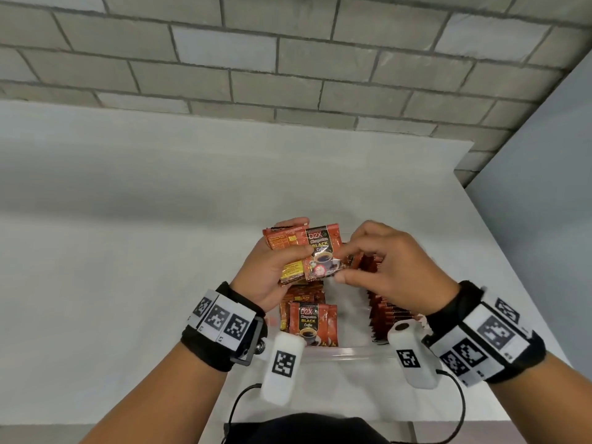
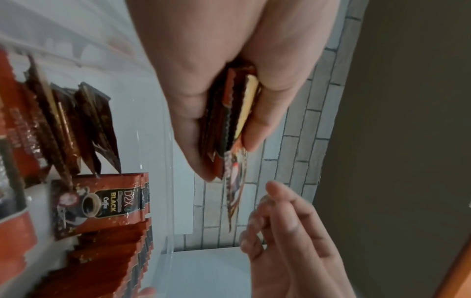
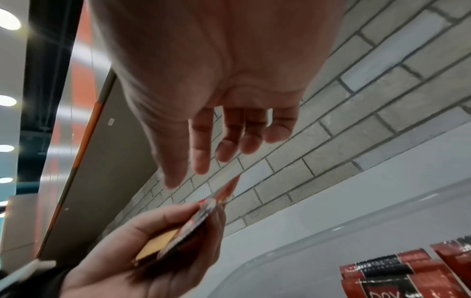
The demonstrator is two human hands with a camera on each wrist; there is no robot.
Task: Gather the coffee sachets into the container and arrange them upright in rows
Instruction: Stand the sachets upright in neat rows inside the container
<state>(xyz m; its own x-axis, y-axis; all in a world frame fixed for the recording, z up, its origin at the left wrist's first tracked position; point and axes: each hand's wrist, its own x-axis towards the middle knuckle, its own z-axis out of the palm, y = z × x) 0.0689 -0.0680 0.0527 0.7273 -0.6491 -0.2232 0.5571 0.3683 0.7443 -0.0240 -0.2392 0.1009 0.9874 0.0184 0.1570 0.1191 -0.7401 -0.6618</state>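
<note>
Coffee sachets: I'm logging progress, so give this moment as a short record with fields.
left hand: grips a bundle of sachets above the container
right hand: fingers reach the front sachet's corner; contact unclear
container: clear, on white table
inside: upright row at right, small stack at left

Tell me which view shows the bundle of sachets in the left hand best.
The head view: the bundle of sachets faces the camera, its label readable, gripped by the left hand. The left wrist view shows only its edges; the right wrist view shows it edge-on and blurred.
</note>
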